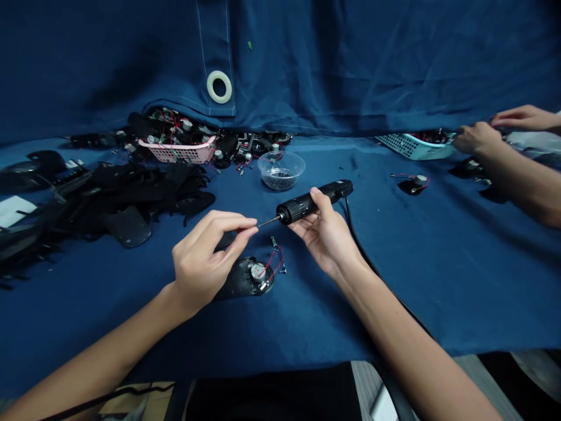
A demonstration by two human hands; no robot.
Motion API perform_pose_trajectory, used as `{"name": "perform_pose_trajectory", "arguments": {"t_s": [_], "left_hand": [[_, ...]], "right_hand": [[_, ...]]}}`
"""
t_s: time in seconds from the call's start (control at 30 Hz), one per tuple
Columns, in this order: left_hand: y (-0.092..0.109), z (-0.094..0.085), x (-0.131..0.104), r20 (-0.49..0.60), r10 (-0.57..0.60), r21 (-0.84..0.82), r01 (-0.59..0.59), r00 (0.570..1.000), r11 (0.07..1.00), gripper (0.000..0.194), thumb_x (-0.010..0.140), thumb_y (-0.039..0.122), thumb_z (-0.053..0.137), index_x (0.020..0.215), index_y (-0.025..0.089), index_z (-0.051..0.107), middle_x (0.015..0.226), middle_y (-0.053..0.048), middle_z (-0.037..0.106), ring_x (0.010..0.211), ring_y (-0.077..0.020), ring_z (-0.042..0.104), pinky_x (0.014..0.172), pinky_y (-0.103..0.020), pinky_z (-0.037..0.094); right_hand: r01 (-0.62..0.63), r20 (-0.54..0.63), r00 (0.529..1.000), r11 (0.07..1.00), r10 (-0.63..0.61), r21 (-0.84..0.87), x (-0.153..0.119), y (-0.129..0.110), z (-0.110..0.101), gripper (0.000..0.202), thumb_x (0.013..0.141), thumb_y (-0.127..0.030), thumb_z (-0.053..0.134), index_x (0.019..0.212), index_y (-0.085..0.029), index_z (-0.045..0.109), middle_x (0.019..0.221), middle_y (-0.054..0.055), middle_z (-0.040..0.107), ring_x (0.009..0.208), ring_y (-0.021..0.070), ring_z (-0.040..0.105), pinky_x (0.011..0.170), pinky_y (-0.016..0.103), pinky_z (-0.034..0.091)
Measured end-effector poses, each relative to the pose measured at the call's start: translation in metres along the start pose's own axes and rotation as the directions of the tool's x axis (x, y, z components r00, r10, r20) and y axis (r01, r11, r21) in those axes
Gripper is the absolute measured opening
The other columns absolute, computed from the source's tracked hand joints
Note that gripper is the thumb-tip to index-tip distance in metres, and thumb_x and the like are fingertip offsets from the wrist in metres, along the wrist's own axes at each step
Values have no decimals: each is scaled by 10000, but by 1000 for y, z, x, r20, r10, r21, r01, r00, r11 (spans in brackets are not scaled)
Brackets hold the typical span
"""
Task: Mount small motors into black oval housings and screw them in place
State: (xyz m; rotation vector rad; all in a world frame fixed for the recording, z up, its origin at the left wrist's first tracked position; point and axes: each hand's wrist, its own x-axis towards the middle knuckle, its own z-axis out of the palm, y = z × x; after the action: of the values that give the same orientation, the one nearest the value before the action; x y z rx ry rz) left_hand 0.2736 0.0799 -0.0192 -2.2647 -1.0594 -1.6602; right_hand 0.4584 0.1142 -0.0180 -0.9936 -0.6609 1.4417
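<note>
The right hand [326,234] grasps a black cylindrical electric screwdriver [302,206]; the left hand [205,257] pinches its thin steel bit [270,221] at the tip. Below the grip, a black plastic shell [236,282] bears a round silver motor [258,271], red wires [281,256] loose: seemingly unfinished.

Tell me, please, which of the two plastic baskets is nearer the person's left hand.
The pink basket, left of the clear bowl; the turquoise basket stands farther right, beside a co-worker's hand.

Your left hand [201,257] hides part of the shell [239,279], and the specks [280,179] in the bowl [296,168] look too small to identify.
</note>
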Motion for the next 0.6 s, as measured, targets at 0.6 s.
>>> {"name": "perform_pose_trajectory", "arguments": {"t_s": [0.6], "left_hand": [[-2,3,-4,50,-119,9,119,992,993,104,821,102,667,876,183,628,822,1,679,745,-115,646,683,-245,524]], "right_hand": [[25,-20,999,1000,-25,13,-2,-1,2,340,805,-508,600,766,-170,599,795,78,704,754,171,676,787,345,579]]}}
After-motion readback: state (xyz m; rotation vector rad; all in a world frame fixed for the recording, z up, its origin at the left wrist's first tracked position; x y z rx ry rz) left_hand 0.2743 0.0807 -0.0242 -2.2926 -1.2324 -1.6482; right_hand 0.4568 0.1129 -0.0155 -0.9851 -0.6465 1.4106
